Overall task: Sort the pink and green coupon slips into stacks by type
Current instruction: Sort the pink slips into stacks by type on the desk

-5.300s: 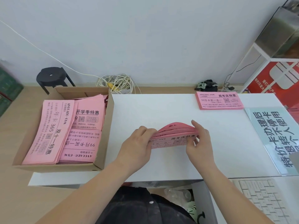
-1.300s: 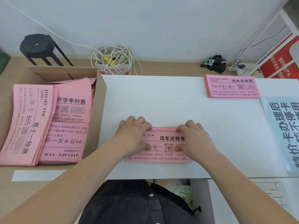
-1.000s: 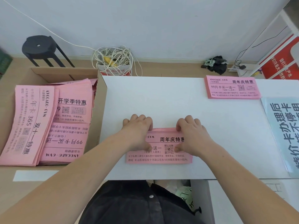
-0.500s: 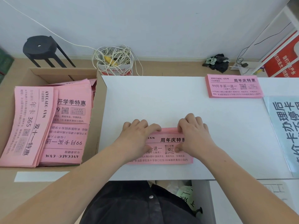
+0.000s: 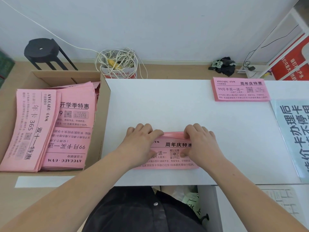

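While the pink paper slip stack [image 5: 173,162] lies on the white table [image 5: 167,106], the left hand [image 5: 142,144] and right hand [image 5: 201,144] grip its far edge.

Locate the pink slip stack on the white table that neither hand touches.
Head view: the untouched stack lies at the far right corner of the white table, just beyond the pale blue sign.
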Tool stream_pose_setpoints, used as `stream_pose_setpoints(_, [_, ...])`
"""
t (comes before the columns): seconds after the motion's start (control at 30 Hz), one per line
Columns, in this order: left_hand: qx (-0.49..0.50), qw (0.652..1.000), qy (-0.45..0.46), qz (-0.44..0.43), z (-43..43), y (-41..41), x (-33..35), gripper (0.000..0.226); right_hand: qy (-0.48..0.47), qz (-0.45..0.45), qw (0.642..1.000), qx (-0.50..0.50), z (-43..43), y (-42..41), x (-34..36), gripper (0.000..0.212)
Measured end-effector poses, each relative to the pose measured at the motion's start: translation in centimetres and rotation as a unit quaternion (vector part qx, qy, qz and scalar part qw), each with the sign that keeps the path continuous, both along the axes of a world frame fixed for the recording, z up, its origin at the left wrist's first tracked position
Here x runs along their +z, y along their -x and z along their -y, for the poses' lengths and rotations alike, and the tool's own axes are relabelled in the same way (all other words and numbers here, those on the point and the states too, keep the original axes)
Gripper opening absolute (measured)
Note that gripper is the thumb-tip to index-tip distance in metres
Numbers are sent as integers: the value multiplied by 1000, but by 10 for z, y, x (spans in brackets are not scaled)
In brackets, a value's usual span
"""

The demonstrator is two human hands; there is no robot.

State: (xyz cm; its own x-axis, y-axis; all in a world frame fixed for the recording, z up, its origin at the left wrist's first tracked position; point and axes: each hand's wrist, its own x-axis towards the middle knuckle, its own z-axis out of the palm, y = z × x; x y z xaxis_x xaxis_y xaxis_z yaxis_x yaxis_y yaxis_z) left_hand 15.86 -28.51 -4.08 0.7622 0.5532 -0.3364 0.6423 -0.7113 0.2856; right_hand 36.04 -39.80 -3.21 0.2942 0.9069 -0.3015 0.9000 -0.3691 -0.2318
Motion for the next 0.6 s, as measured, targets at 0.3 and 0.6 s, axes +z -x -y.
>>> stream_pose_setpoints(0.3, [4, 1000, -5, 23, 4, 5, -1, 68, -33, 15, 999, -11, 8, 5, -3, 55])
stream_pose_setpoints(0.6, [-51, 999, 14, -10, -4, -9, 5, 75, 15, -18, 1000, -8, 4, 3, 1, 53])
